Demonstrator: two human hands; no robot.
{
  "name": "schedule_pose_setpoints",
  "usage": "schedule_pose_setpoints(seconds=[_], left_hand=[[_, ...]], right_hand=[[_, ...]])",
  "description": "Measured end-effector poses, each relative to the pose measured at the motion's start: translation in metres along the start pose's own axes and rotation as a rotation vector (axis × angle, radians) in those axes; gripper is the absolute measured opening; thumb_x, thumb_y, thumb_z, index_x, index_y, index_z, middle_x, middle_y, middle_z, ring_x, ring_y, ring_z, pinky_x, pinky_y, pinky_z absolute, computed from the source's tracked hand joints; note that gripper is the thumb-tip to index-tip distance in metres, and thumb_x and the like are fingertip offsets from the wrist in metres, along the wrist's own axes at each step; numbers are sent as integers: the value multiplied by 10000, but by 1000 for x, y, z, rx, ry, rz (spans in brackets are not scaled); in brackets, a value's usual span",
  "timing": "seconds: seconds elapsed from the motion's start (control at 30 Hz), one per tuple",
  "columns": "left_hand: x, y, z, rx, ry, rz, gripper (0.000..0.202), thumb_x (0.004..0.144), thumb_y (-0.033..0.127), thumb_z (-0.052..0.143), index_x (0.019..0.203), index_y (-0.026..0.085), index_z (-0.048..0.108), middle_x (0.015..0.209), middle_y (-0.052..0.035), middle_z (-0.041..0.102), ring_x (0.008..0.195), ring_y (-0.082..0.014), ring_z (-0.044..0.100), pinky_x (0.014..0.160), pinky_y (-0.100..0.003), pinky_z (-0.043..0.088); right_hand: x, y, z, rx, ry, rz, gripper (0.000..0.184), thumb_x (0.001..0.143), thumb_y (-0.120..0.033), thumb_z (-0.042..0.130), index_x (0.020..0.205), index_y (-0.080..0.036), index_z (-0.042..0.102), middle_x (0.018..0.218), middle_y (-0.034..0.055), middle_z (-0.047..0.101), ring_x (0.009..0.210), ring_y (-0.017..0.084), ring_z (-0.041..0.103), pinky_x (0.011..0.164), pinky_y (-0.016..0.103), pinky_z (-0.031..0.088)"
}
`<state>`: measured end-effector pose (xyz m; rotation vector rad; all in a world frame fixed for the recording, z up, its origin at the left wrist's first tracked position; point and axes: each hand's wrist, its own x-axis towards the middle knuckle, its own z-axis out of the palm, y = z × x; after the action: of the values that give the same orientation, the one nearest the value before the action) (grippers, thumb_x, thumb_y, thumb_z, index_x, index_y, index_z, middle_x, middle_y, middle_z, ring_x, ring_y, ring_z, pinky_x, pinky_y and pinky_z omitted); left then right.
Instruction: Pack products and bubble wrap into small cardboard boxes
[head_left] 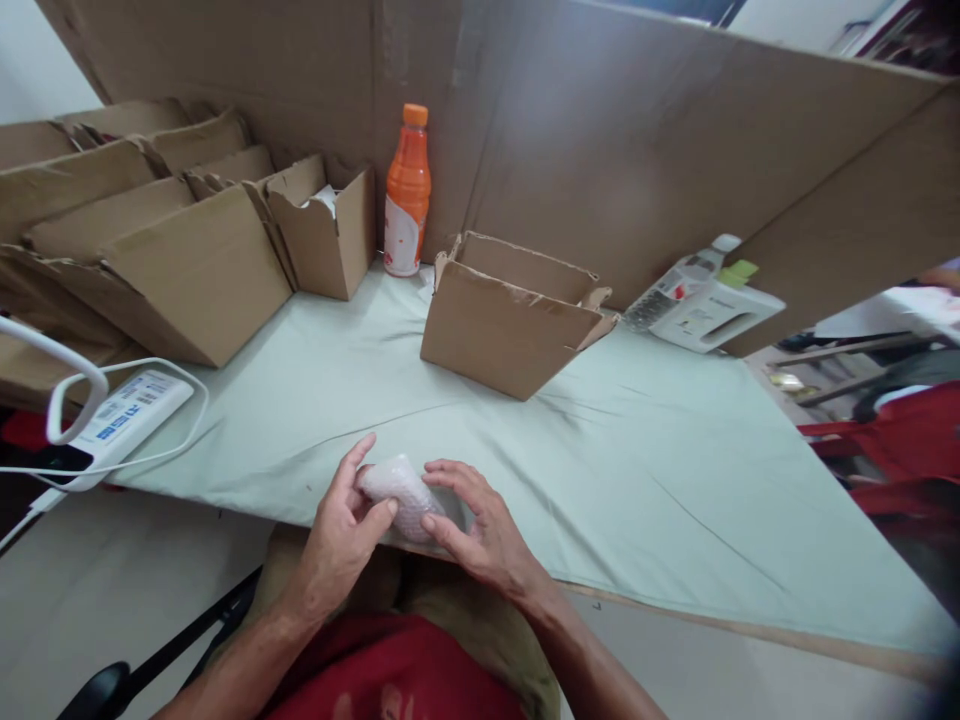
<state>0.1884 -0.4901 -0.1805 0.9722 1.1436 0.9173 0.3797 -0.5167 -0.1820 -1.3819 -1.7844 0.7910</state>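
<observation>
A small bundle wrapped in white bubble wrap (397, 490) rests at the near edge of the table covered with a pale green cloth (637, 470). My left hand (341, 530) grips its left side, thumb on top. My right hand (476, 520) pinches its right side with fingers curled around it. What lies inside the wrap is hidden. An open cardboard box (510, 315) stands on the cloth beyond the hands.
Several open cardboard boxes (187, 240) crowd the back left. An orange drink bottle (407, 190) stands by the tall cardboard wall (637, 130). A white device (701, 300) lies at the back right. A white power strip with cables (120, 420) sits at left. Red chairs (900, 440) stand at right.
</observation>
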Motion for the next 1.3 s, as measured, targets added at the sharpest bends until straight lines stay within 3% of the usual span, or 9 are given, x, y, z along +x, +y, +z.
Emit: schedule_pose_setpoints(seconds=[0.13, 0.27, 0.4, 0.63, 0.77, 0.9, 1.1, 1.2, 1.3], left_hand=[[-5, -2, 9, 159, -61, 94, 806, 798, 181, 670, 1528, 252, 337, 1139, -35, 650, 970, -168, 655, 925, -266, 497], [-5, -11, 19, 123, -92, 110, 819, 822, 244, 710, 1538, 241, 312, 1184, -59, 662, 1077, -206, 654, 1004, -302, 479], [-2, -23, 27, 68, -178, 63, 816, 800, 260, 752, 1515, 228, 360, 1360, -122, 608, 1238, -274, 596, 1060, -364, 469], [10, -36, 38, 146, -225, 49, 676, 857, 311, 678, 1476, 204, 429, 1423, -137, 576, 1276, -305, 576, 1080, -407, 469], [21, -31, 45, 288, -333, 145, 608, 837, 283, 675, 1423, 220, 525, 1351, -118, 644, 1259, -304, 591, 1068, -396, 476], [37, 3, 52, 469, -311, 418, 524, 835, 308, 688, 1348, 248, 601, 1262, -110, 691, 1138, -300, 655, 1007, -421, 521], [98, 101, 72, 735, -7, 1179, 508, 896, 166, 592, 1394, 245, 531, 1383, -110, 602, 1322, -290, 529, 1143, -478, 392], [142, 134, 82, 902, 105, 1358, 523, 891, 118, 541, 1406, 192, 499, 1401, -133, 584, 1395, -317, 452, 1146, -524, 367], [172, 140, 85, 1024, 179, 1407, 435, 887, 89, 507, 1317, 134, 556, 1247, -154, 663, 1274, -327, 550, 1070, -513, 429]], right_hand=[[2, -5, -13, 60, -68, -24, 580, 808, -453, 765, 1320, -232, 602, 1388, 120, 601, 1305, 284, 536, 1101, 469, 423], [6, -16, -16, 196, 52, -39, 240, 891, -367, 681, 1094, -242, 711, 1236, 88, 689, 1169, 238, 626, 1035, 400, 479], [5, -13, -17, 420, 181, 48, 216, 893, -341, 661, 1060, -214, 712, 1085, 71, 723, 1025, 220, 664, 929, 333, 524], [-3, 1, -38, 422, 61, 141, 380, 812, -426, 728, 1115, -200, 691, 1006, 48, 707, 918, 206, 636, 841, 300, 515], [-6, 4, -56, 371, 2, 187, 243, 839, -392, 695, 981, -196, 711, 882, 21, 703, 822, 184, 622, 769, 276, 496], [-11, 11, -76, 333, 129, 199, 209, 857, -398, 676, 883, -191, 692, 818, 13, 667, 773, 171, 591, 731, 266, 477], [-14, 18, -111, 217, 298, 241, 344, 845, -502, 670, 736, -177, 650, 679, 6, 583, 645, 150, 526, 597, 252, 438], [-13, 14, -123, 204, 332, 242, 337, 851, -495, 668, 774, -168, 683, 685, 16, 607, 634, 151, 538, 568, 250, 448], [-11, 10, -137, 185, 402, 193, 272, 863, -443, 677, 843, -173, 707, 740, 29, 663, 664, 163, 592, 583, 248, 489]])
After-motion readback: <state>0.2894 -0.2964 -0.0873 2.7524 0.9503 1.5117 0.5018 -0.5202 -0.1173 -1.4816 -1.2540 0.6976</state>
